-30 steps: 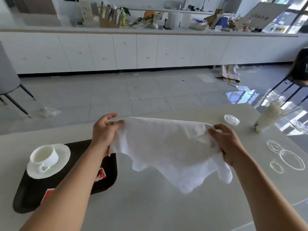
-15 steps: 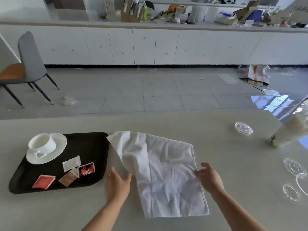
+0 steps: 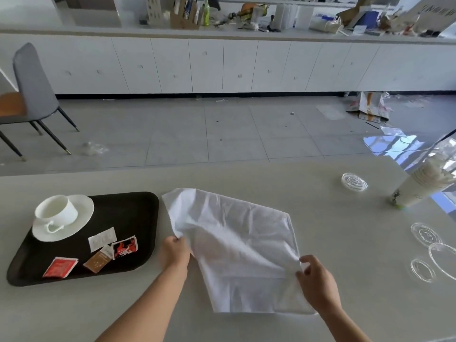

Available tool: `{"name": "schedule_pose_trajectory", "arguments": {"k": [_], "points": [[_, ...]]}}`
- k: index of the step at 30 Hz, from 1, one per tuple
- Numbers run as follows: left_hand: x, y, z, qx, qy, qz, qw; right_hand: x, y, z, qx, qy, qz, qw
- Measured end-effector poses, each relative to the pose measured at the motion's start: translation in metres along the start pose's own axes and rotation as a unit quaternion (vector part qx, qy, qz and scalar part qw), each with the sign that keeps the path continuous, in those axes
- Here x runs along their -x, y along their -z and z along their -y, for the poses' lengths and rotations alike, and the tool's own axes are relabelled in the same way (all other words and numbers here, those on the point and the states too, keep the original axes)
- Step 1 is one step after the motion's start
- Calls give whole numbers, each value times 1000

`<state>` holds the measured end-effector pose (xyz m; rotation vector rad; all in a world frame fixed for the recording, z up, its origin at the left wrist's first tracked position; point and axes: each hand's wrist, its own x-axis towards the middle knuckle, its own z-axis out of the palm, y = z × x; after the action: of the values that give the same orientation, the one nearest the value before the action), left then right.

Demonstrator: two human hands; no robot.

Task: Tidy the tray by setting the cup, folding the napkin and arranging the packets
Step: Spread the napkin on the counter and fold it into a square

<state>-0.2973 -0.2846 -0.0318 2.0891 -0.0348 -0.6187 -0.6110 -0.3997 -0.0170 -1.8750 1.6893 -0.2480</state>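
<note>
Both forearms reach forward; left hand and right hand pinch the napkin.

The pale grey matte surface carries a black rounded plastic tray left of the left hand. A white crumpled cloth napkin lies between both hands. Clear round plastic lids and a toppled white paper cup stack lie beyond the right hand.

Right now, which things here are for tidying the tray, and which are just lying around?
For the job: black tray, white cup on its saucer, four packets, white napkin pinched by the left hand and right hand.
Just lying about: clear lids, tipped stack of paper cups, grey chair.
</note>
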Motion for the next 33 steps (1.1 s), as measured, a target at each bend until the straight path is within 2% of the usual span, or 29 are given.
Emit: {"name": "schedule_pose_trajectory", "arguments": {"k": [3, 6, 9, 12, 14, 16, 17, 18, 19, 21, 22, 24, 26, 30, 33], "points": [[3, 20, -17, 50, -57, -43, 996, -1, 24, -9, -57, -27, -52, 997], [-4, 43, -23, -44, -148, -92, 984, 2, 38, -13, -72, -39, -54, 995], [-9, 54, -23, -178, -174, -57, 967, 2, 39, -15, 10, -27, 12, 1000], [-4, 60, -12, -303, -171, -38, 937, 4, 31, -17, 177, -18, 89, 980], [7, 57, -1, -343, -216, -43, 913, 2, 22, -18, 237, 16, 58, 970], [23, 49, 7, -376, -321, -37, 868, 0, 10, -12, 216, 98, 16, 971], [32, 44, 11, -373, -376, -40, 847, -1, 2, -8, 199, 139, 26, 970], [40, 41, 17, -349, -402, -53, 845, -2, -6, -4, 194, 173, 55, 964], [47, 39, 23, -298, -378, -71, 874, -3, -15, -1, 201, 193, 88, 956], [59, 38, 38, -136, -211, -78, 965, -7, -28, -1, 226, 198, 120, 946], [65, 38, 46, -70, -121, -50, 989, -8, -31, -2, 230, 201, 112, 946], [76, 37, 58, 20, -34, 42, 998, -8, -35, -6, 238, 213, 83, 944], [80, 39, 60, 47, -40, 101, 993, -7, -36, -7, 241, 218, 68, 943], [61, 53, 46, 7, -88, 74, 993, -14, -27, 2, 252, 228, 26, 940], [49, 69, 40, -155, -168, 48, 972, -25, -20, 15, 258, 221, -2, 940]]}}
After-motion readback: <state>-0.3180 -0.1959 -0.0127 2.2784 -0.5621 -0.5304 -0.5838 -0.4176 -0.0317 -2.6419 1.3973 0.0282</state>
